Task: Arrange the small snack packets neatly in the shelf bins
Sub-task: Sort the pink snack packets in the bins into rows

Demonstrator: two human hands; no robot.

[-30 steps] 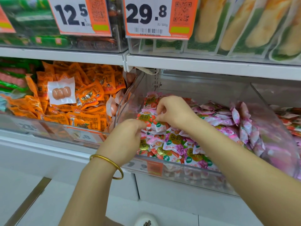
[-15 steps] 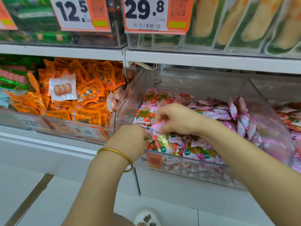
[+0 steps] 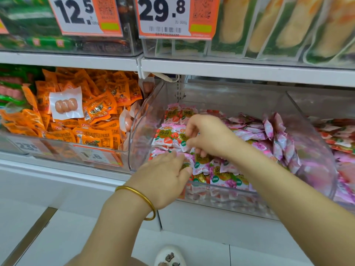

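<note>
Pink packets: heaped across the middle and right of the clear bin, several standing on edge near its right wall.
Strawberry-print packet: lies at the left end of the same bin, on top of a few packets of the same print.
Right hand: fingers curled close and pinching the near edge of the strawberry-print packet.
Left hand: fingers nearly straight, laid flat on the packets at the bin's front-left corner. It holds nothing that can be seen. A gold bangle is on the wrist.
Change: half a second ago the right hand pinched a pale pink packet nearer the front. It now grips the strawberry print further back and left. The left hand, then bunched at the rim, has spread out and reached further in.
Meaning: in my judgement one packet has been placed and the next is being squared up, with the left hand steadying the front row.
Progress: the front rows are still mixed in print and askew, so tidying is only partly done.
Adjacent stock: orange packets in the bin to the left, with neither hand touching them.
</note>
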